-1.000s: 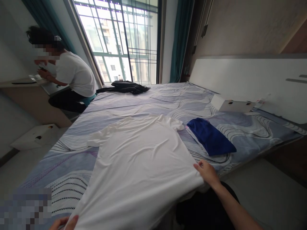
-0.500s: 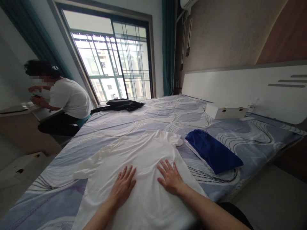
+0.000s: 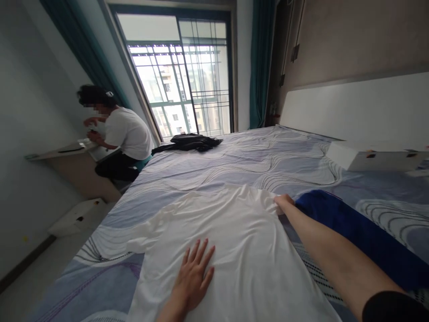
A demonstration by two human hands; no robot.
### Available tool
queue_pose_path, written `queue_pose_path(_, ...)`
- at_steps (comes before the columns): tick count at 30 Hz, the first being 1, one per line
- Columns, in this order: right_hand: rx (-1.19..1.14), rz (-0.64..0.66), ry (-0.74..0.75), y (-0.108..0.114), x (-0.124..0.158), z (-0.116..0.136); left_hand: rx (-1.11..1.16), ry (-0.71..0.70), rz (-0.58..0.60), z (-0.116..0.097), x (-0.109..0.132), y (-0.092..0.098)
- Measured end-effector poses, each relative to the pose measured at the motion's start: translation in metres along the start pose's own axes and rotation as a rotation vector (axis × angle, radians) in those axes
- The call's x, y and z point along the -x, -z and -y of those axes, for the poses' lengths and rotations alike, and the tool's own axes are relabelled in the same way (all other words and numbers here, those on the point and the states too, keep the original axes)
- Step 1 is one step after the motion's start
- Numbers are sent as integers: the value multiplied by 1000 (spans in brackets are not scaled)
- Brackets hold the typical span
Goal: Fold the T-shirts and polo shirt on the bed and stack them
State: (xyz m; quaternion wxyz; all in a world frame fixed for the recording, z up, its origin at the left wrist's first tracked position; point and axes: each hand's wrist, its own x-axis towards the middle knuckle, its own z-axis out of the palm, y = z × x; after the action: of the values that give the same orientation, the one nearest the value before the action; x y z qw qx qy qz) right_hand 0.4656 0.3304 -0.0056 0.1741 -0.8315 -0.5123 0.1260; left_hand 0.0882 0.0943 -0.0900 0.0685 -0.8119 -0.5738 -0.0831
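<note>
A white T-shirt (image 3: pixel 234 241) lies spread over the bed, with wrinkles running down its right half. My left hand (image 3: pixel 194 273) rests flat on the shirt's lower middle, fingers spread. Stretched out to the far right, my right hand (image 3: pixel 284 203) is closed on the edge of the shirt's right sleeve; its fingertips are partly hidden. Just right of that hand is a folded blue garment (image 3: pixel 355 232), partly covered by my right forearm.
The bed (image 3: pixel 214 172) has a wavy-patterned sheet. Black clothing (image 3: pixel 191 142) lies at its far edge, and a white box (image 3: pixel 375 158) stands by the headboard (image 3: pixel 351 105). Another person (image 3: pixel 124 132) sits at a desk (image 3: pixel 67 165) on the left. A second white box (image 3: pixel 77 217) is on the floor.
My right hand has left the shirt's middle and reached out to grip its right sleeve. My left hand stays flat on the cloth. The view has swung toward the left.
</note>
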Motion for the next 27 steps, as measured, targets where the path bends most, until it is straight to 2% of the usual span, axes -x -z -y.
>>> queue_pose_path(3, 60, 24, 38, 1, -3, 17, 24, 13, 19, -3, 0, 4)
queue_pose_path(5, 88, 5, 125, 0, 5, 36, 37, 16, 33, -5, 0, 6)
queue_pose_path(8, 112, -2, 342, -8, 33, 69, 46, 20, 43, -5, 0, 6)
queue_pose_path(10, 113, 39, 517, -20, 59, 86, 44, 20, 34, -3, 1, 4)
queue_pose_path(13, 90, 62, 706, -44, 99, 92, 33, 9, 10, -1, 0, 1)
queue_pose_path(15, 65, 15, 731, -63, 121, 80, 25, 2, 0, 0, -1, 0)
queue_pose_path(19, -72, 15, 691, -92, 149, 41, 20, 6, 1, 0, 0, 0)
queue_pose_path(21, -259, 52, 663, -97, 155, 29, 39, 12, 0, 1, 1, 0)
queue_pose_path(22, -381, 63, 603, -97, 156, 26, 59, 22, -7, 2, 0, 0)
queue_pose_path(23, -518, 75, 505, -95, 155, 24, 84, 43, -20, 3, -3, 0)
queue_pose_path(25, -828, 128, 205, -90, 150, 22, 139, 138, -59, 5, -20, 3)
queue_pose_path(27, -1077, 195, -71, -82, 143, 20, 220, 287, -56, 3, -55, 8)
